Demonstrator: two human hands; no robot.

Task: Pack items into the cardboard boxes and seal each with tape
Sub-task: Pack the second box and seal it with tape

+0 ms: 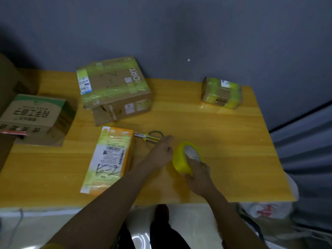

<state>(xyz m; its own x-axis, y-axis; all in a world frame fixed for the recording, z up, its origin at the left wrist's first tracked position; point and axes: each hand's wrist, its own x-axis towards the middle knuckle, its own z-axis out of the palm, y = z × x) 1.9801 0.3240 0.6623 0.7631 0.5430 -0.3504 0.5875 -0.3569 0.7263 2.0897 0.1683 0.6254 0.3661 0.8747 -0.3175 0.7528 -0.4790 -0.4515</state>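
Observation:
A yellow tape roll stands tilted on the wooden table, and my right hand grips its near side with the fingers hooked into the core. My left hand hovers just left of the roll with its fingers relaxed, over the handles of the yellow scissors. A long orange box wrapped in yellow tape lies flat to the left of my left arm. A large taped cardboard box sits behind it. At the back right is a small taped box.
A cardboard box with green printing lies at the table's left edge, with more cardboard behind it. A grey wall backs the table. Bags lie on the floor at the right.

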